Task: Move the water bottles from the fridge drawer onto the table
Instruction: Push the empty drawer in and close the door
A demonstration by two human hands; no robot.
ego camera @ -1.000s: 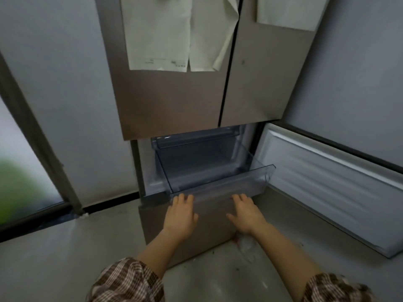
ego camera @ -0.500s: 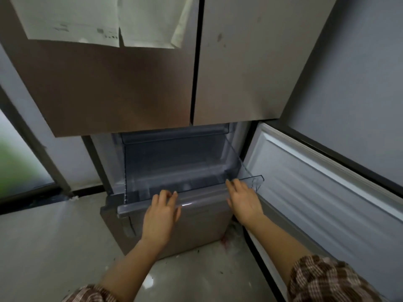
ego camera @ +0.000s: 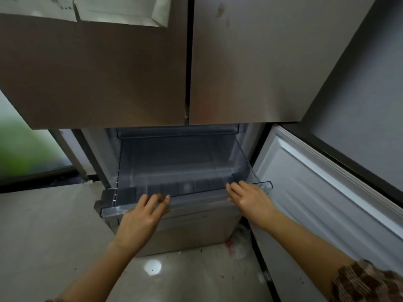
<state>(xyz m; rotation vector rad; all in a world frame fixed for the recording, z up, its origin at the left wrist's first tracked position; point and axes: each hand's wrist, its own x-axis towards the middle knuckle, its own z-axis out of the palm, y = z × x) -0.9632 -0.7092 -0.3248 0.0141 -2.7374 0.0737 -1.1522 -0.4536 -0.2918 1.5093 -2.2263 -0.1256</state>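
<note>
Head view: fridge drawer (ego camera: 196, 194) sits at centre, pulled out toward 6 o'clock, long axis 9-to-3, open side up. No water bottles visible inside; bench not in frame. Left hand (ego camera: 141, 216) and right hand (ego camera: 250, 199) rest on the front lip, fingers straight, slightly spread, probably to slide it squarely. Lower door (ego camera: 327, 203) hangs open at 3.

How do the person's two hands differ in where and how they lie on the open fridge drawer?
The left hand meets the front rim of the fridge drawer a little left of its middle, while the right hand lies near the rim's right end. The left hand's fingers look slightly bent and blurred, and the right hand's fingers lie straight and flat. Both hands are at that front rim, and neither holds anything else.
</note>
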